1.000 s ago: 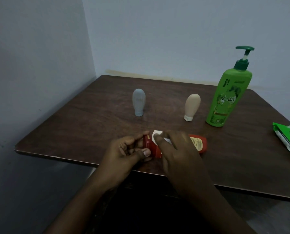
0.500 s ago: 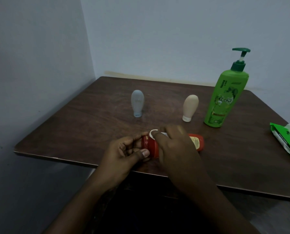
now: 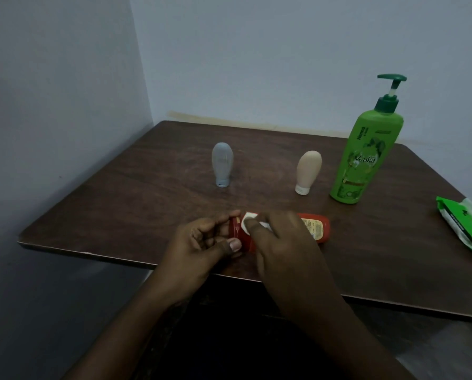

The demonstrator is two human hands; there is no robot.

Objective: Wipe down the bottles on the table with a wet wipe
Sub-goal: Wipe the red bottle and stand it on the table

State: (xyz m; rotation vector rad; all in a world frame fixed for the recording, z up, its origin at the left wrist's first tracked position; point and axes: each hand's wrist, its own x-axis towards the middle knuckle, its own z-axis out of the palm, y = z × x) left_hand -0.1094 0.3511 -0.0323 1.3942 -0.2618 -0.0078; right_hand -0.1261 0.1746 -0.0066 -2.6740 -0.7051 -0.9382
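We are wiping the red bottle (image 3: 315, 229), which lies on its side near the front edge of the table (image 3: 119, 212), at the centre of the frame. Our left hand (image 3: 201, 242) pinches its cap end between thumb and fingers, while our right hand (image 3: 284, 242) presses a folded white wipe (image 3: 249, 218) onto the body, fingers curled around the wipe. The grey bottle (image 3: 222, 164), beige bottle (image 3: 307, 171) and green pump bottle (image 3: 362, 157) stand behind; the wipe pack (image 3: 465, 223) sits at far right. Next, we judge, the bottle needs rolling to reach its underside
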